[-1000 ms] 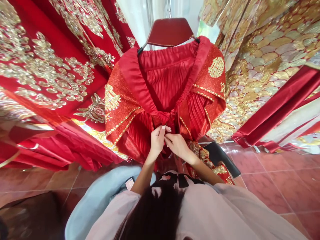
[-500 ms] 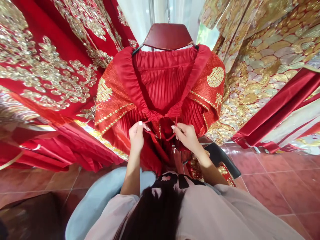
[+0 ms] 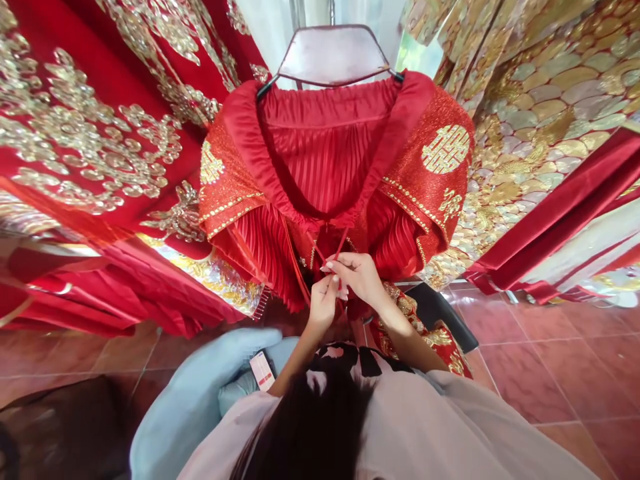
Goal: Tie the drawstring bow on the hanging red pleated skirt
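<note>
The fingers of the right hand (image 3: 357,277) and the left hand (image 3: 324,300) are close together, pinching thin red strings (image 3: 343,243). The fingertips overlap, so I can't tell which hand has which string. The strings cross just above the fingers and come from the front of the red skirt (image 3: 327,160). The skirt hangs just past the fingers on a hanger (image 3: 334,57). Farther out, a gold dress (image 3: 530,133) is right of the fingers, and a beaded red cloth (image 3: 130,73) is left. A blue seat (image 3: 170,407) is below and left of them.
</note>
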`<state>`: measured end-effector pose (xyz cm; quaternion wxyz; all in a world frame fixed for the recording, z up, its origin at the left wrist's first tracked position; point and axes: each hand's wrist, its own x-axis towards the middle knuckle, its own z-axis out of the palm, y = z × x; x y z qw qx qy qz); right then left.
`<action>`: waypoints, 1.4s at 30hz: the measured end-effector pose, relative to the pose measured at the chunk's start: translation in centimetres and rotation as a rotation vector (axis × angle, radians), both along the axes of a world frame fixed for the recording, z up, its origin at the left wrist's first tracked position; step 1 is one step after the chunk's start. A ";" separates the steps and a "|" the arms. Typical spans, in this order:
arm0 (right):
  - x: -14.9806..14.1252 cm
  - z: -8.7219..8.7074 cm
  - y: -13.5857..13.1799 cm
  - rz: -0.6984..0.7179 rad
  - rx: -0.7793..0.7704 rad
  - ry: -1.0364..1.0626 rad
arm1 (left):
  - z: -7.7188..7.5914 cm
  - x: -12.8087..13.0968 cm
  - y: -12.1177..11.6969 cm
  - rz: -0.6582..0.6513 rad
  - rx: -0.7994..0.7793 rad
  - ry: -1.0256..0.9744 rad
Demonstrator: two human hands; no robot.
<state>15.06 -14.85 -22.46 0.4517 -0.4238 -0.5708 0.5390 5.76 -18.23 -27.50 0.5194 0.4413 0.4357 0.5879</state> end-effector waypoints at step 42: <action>-1.4 -0.3 -0.2 -0.040 0.144 -0.100 | 0.3 -10.7 6.7 0.995 0.116 -0.090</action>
